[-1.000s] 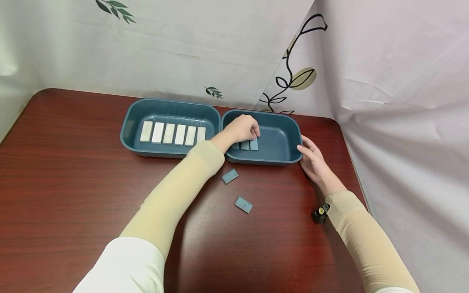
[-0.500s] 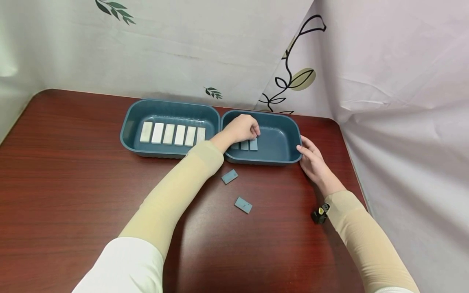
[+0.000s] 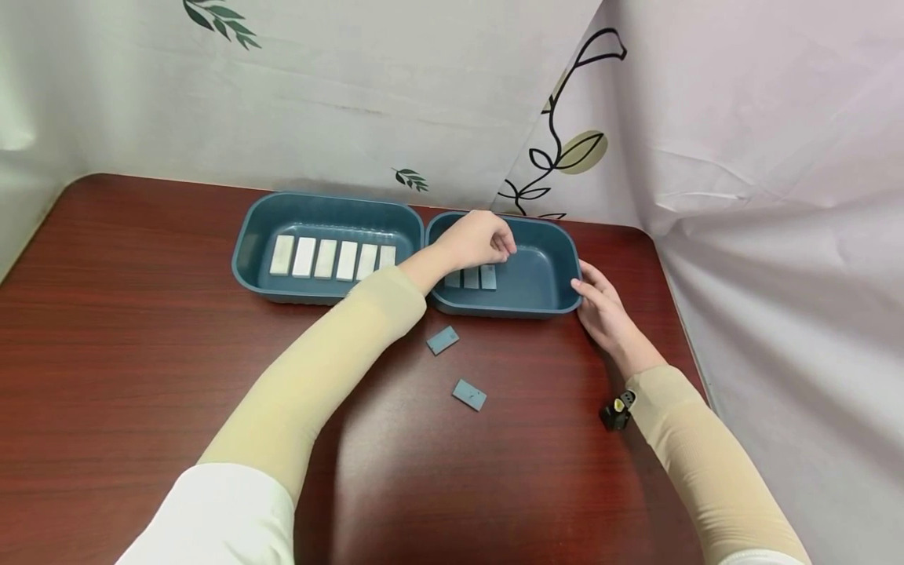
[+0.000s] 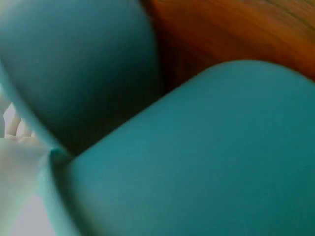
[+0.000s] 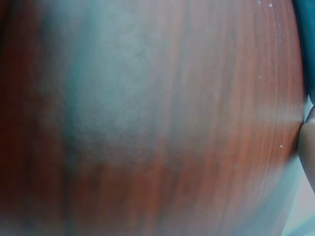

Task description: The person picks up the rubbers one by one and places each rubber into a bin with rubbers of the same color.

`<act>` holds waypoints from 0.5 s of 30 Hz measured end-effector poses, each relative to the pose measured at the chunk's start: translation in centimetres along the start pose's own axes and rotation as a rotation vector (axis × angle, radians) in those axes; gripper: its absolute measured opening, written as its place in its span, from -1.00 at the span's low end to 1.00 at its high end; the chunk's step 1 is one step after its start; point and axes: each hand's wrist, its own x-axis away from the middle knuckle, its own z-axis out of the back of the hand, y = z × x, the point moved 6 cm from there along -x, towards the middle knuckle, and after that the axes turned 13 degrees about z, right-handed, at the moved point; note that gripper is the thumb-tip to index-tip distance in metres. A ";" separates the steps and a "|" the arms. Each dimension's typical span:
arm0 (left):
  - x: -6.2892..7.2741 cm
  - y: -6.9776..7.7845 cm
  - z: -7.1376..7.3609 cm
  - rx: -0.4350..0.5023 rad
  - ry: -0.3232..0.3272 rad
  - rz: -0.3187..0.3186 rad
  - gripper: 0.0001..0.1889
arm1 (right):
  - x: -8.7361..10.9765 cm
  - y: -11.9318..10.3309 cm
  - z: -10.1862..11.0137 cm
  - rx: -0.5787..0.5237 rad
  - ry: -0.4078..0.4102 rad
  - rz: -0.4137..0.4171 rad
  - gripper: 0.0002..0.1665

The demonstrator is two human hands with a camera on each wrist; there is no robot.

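Note:
My left hand is over the left part of the right blue bin, its fingers loosely bent with nothing visible between them. Below it, blue-grey rectangular tiles lie in a row on the bin floor, partly hidden by the hand and wrist. Two more such tiles are on the table in front of the bin, a nearer one and a farther one. At the bin's right end, my right hand holds the wall, thumb at the rim and fingers along the outside.
A second blue bin adjoins on the left, with several whitish blocks in a row. Both stand on a dark red wooden table near its back edge. White curtains hang behind and to the right.
My left hand has lifted off the rightmost tile in the bin and shifted slightly right and up, leaving the tile in the row. The right hand has stayed still.

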 end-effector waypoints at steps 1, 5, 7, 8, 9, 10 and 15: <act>0.1 0.3 0.1 0.010 -0.002 -0.010 -0.83 | 0.0 0.0 0.0 0.005 -0.001 -0.002 -0.59; 0.7 1.1 0.5 0.035 -0.011 -0.033 -0.83 | -0.1 0.0 0.0 0.014 -0.002 -0.007 -0.60; 1.2 1.6 0.7 0.046 -0.017 -0.038 -0.85 | -0.1 0.1 0.0 0.011 -0.002 -0.007 -0.60; 1.5 1.8 0.8 0.049 -0.017 -0.041 -0.86 | -0.1 0.1 0.0 0.009 -0.001 -0.007 -0.60; 1.8 2.0 0.9 0.050 -0.016 -0.046 -0.86 | -0.1 0.1 0.0 0.006 -0.001 -0.007 -0.59; 2.1 2.1 1.0 0.053 -0.015 -0.050 -0.87 | -0.1 0.1 0.1 0.003 -0.002 -0.006 -0.59; 3.5 2.7 1.5 0.073 -0.009 -0.082 -0.88 | -0.1 0.1 0.1 -0.004 -0.002 -0.002 -0.59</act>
